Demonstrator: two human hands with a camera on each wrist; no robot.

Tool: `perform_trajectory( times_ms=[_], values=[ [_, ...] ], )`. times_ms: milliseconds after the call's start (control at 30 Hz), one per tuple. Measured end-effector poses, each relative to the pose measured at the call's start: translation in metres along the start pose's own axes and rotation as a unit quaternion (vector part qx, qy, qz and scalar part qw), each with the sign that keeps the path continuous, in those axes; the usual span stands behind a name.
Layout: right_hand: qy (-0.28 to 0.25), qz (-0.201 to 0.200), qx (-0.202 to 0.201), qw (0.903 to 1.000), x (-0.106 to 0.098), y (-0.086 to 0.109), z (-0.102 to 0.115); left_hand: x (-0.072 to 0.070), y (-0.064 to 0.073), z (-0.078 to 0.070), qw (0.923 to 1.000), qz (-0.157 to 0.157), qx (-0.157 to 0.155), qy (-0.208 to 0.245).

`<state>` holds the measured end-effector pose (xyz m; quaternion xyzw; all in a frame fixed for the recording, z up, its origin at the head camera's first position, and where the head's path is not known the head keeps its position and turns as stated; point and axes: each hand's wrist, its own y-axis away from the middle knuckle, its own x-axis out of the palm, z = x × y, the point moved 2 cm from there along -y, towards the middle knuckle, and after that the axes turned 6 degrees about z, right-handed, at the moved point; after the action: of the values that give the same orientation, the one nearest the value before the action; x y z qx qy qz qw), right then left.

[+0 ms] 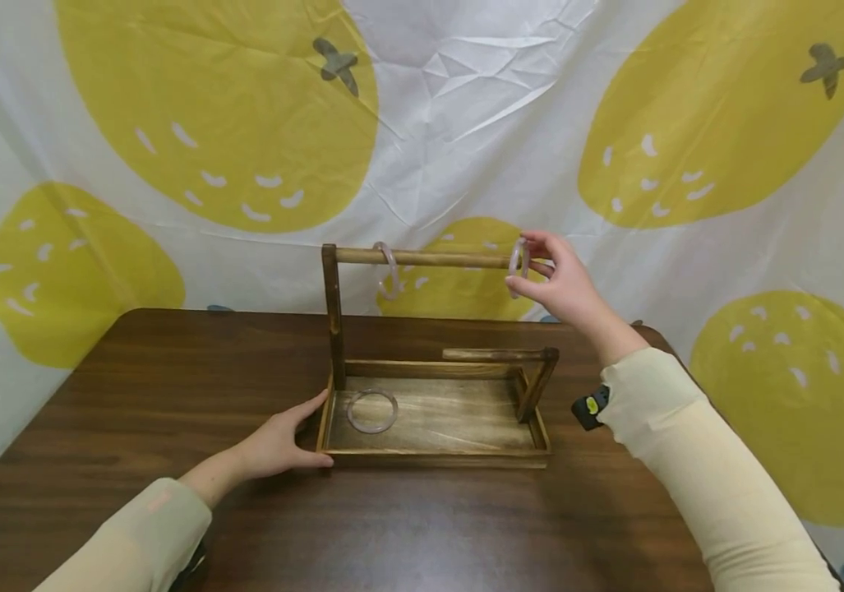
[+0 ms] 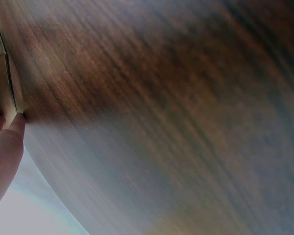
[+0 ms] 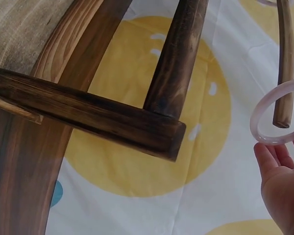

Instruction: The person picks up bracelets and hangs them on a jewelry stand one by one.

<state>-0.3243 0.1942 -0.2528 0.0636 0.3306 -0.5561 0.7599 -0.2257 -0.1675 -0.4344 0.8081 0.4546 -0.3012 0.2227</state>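
Note:
My right hand (image 1: 565, 284) pinches a pale lilac bangle (image 1: 514, 267) between thumb and fingers at the free right end of the upper bar (image 1: 451, 259). In the right wrist view, the bar's tip (image 3: 282, 120) shows inside the ring of the bangle (image 3: 259, 115). A second bangle (image 1: 392, 275) hangs on the same bar nearer its left post. A third bangle (image 1: 372, 429) lies flat in the left part of the wooden stand's tray (image 1: 436, 462). At the tray's left end, my left hand (image 1: 274, 444) rests with straight fingers along the side and its thumb against the front wall.
A shorter, lower bar (image 1: 491, 355) on a right-hand post (image 1: 537, 386) points left over the tray, below my right hand. The stand sits on a dark brown wooden table (image 1: 192, 362). Behind it hangs a white cloth (image 1: 466, 131) with large yellow fruit prints.

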Motion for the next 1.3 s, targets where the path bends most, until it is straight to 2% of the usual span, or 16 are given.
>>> perform_trajectory(
  times_ms=[667, 1067, 1300],
  values=[
    [0.06, 0.018, -0.013, 0.998, 0.002, -0.013, 0.014, 0.002, -0.003, 0.004, 1.0, -0.003, 0.009, -0.002],
    [0.076, 0.022, -0.023, 0.9966, 0.006, -0.018, 0.02, 0.001, -0.002, 0.004, 1.0, -0.004, 0.006, -0.006],
    [0.087, 0.041, -0.025, 0.9951, 0.009, -0.02, 0.027, 0.0, -0.002, 0.003, 0.9999, -0.007, 0.009, -0.007]
  ],
)
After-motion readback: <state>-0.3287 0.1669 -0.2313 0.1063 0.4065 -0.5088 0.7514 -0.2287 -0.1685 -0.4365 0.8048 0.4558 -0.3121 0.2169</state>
